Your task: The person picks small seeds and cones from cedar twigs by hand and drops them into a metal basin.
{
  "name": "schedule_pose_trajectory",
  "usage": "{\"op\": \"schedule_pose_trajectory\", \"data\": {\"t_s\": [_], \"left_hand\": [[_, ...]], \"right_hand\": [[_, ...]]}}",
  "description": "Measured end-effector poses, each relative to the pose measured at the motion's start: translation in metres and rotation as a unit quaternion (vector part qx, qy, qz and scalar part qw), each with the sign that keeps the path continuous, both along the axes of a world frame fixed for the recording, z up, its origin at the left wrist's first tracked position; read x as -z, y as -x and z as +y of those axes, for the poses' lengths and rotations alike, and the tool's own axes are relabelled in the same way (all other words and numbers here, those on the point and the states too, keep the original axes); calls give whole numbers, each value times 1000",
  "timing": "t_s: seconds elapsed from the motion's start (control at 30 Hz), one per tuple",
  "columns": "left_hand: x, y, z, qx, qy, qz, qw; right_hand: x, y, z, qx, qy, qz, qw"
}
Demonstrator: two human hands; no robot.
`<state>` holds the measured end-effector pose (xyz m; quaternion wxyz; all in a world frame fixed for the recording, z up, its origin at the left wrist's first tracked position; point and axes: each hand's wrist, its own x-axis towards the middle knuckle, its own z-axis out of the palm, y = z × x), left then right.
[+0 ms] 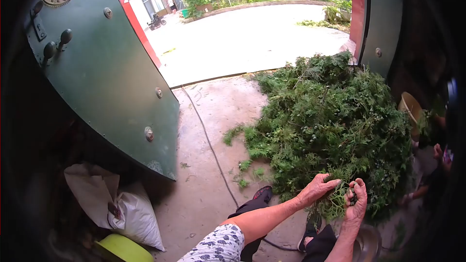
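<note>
beside the hands (337, 195), a cable (209, 141) across the floor (194, 194)

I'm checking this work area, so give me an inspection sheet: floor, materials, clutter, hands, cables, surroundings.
Surface: concrete floor, loose green bits scattered on it.
Job's things: large pile of leafy branches; small sprig at the hands.
Clutter: white sack beside yellow-green container, lower left; metal bowl near the right forearm.
Grip: left hand and right hand at the sprig; finger closure unclear.
Cables: one dark cable from the doorway towards the feet; possible trip hazard.
Surroundings: green door open; another person partly visible, far right; motorbike outside.
</note>
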<state>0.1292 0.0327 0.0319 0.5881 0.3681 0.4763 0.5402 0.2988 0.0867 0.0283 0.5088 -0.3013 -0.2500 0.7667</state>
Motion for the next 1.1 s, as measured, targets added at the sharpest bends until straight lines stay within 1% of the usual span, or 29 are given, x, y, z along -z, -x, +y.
{"op": "schedule_pose_trajectory", "data": {"t_s": [0.07, 0.1, 0.17, 0.2, 0.23, 0.27, 0.3, 0.33, 0.37, 0.4, 0.43, 0.5, 0.57, 0.6, 0.63, 0.7, 0.73, 0.77, 0.8, 0.83, 0.87, 0.9, 0.93, 0.97, 1.0, 1.03, 1.07, 1.1], "left_hand": [[-8, -1, -3, 19, -38, -58, 997], [-7, -2, -3, 20, -38, -57, 997], [-1, -4, -1, -16, -71, 18, 997], [3, -1, 1, -16, -70, 19, 997], [10, 3, 3, -23, -118, 128, 984], [19, -1, 7, -18, -166, 227, 959], [25, -3, 8, -14, -133, 165, 977], [1, 0, -2, 26, -57, 40, 997], [-8, -3, -3, 18, -10, -24, 1000], [-4, -2, -2, 22, -11, -42, 999], [-9, -3, -3, 22, 27, -63, 997], [-13, -5, -3, -5, 20, -41, 999], [-15, -8, -3, -21, 36, -68, 997], [-14, -8, -3, -26, 34, -26, 999], [-10, -8, -2, -31, 31, 3, 999], [-10, -9, -2, -33, -45, 144, 988], [-8, -12, -3, -29, -44, 142, 988], [-5, -14, -3, -49, -119, 221, 967], [-5, -18, -1, -66, -194, 295, 933], [-6, -22, 0, -57, -198, 289, 935], [-9, -26, -1, -75, -166, 261, 948], [-9, -27, -4, -93, -129, 234, 959], [1, -21, -2, -77, -28, 121, 989], [4, -20, 0, -90, 5, 27, 996], [7, -15, 3, -94, 63, -49, 992], [8, -12, 4, -101, 108, -73, 986], [-3, -20, 4, -109, 94, -105, 984], [2, -18, 3, -112, 90, -101, 984]], "right_hand": [[4, 9, -3, -32, -20, -34, 999], [7, 12, -5, -47, -30, -52, 997], [10, 17, -9, -57, -26, -65, 996], [7, 22, -11, -66, -32, -79, 994], [6, 23, -12, -73, -35, -95, 992], [13, 22, -10, -71, -62, -128, 987], [6, 25, -12, -66, -71, -155, 983], [-10, 25, -18, -74, -36, -162, 983], [-18, 24, -18, -101, -31, -134, 985], [-11, 19, -15, -103, -38, -143, 984], [-14, 18, -15, -106, -56, -150, 981], [-13, 18, -15, -107, -56, -109, 987], [-13, 16, -16, -111, -40, -138, 983], [-22, 17, -19, -96, -19, -176, 980], [-22, 17, -19, -90, -19, -179, 980], [-21, 15, -21, -64, -95, -224, 968], [-8, 25, -18, 51, -262, -306, 914], [-4, 24, -18, 55, -261, -308, 913], [-8, 22, -17, 61, -203, -305, 928], [-12, 17, -16, 72, -143, -302, 940], [-10, 13, -12, 81, -89, -236, 964], [-14, 2, -9, 56, -17, -160, 985], [-9, -4, -7, 52, 10, -112, 992], [-6, -14, 0, 61, 24, -67, 996], [-4, -27, 1, 66, 41, -52, 996], [0, -38, -1, 78, 54, -39, 995], [2, -51, 0, 98, 64, -34, 993], [4, -64, 0, 112, 74, -24, 991]]}}
